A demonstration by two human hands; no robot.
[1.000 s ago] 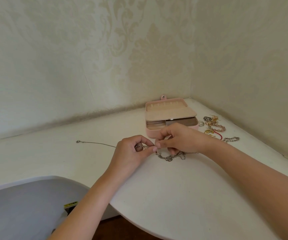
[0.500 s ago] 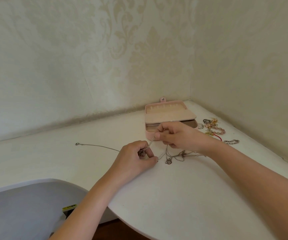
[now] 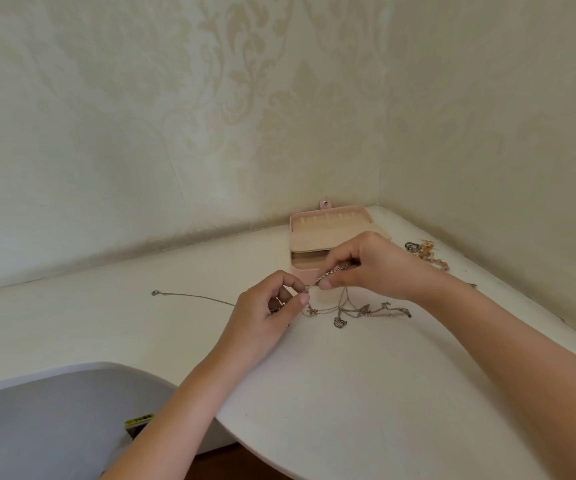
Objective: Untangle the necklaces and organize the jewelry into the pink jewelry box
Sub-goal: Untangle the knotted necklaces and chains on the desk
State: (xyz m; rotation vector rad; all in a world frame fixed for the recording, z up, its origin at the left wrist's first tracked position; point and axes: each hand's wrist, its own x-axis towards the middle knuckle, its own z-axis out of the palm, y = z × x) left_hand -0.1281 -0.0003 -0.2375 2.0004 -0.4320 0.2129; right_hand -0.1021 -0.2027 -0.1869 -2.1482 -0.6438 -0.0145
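A tangle of thin silver necklaces (image 3: 356, 311) lies on the white table, with small pendants among the chains. One chain end (image 3: 189, 297) trails off to the left. My left hand (image 3: 266, 313) pinches part of the tangle between thumb and forefinger. My right hand (image 3: 369, 266) is raised a little above the table and pinches a beaded chain section (image 3: 333, 271), which stretches down to my left fingers. The pink jewelry box (image 3: 317, 230) stands open just behind my hands, partly hidden by my right hand.
More jewelry (image 3: 425, 252), rings and a gold and pink beaded piece, lies at the right by the wall. Walls meet in a corner behind the box. A grey chair back (image 3: 54, 420) sits at the lower left below the table's curved front edge (image 3: 245, 441).
My right hand has lifted away from the left, pulling a chain taut and drawing the tangle out across the table. My left hand stayed in place.
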